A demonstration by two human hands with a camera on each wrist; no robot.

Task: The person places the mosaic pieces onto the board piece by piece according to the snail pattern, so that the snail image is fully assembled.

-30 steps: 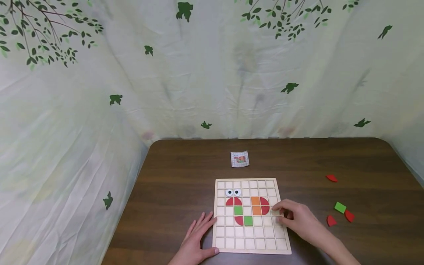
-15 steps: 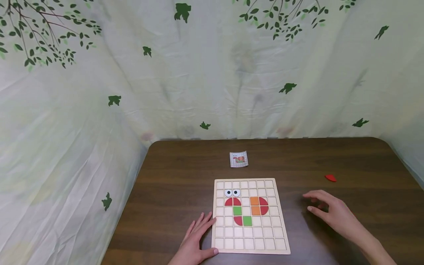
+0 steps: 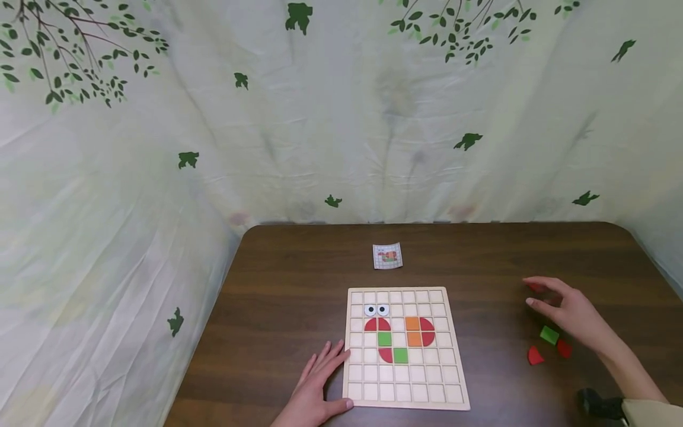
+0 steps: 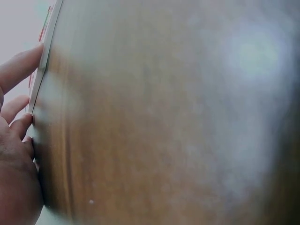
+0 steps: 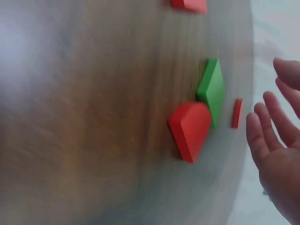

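My left hand rests at the board's left side, its fingers extended along the edge and its thumb at the near left corner. The white gridded board carries two eye tiles, red quarter-round tiles, orange square tiles and green square tiles. Over the right part of the table, my right hand hovers with thumb and fingers apart above the farthest red quarter-round tile, which its fingers partly cover in the head view. In the right wrist view that tile lies apart from the fingers.
Nearer on the right lie a loose green square tile, a red tile against it and another red tile. A small picture card lies beyond the board. A printed cloth hangs behind the table.
My right hand has moved from the board's right edge out to the right and away, over the far red tile. The left hand and the board's tiles stay as they were.
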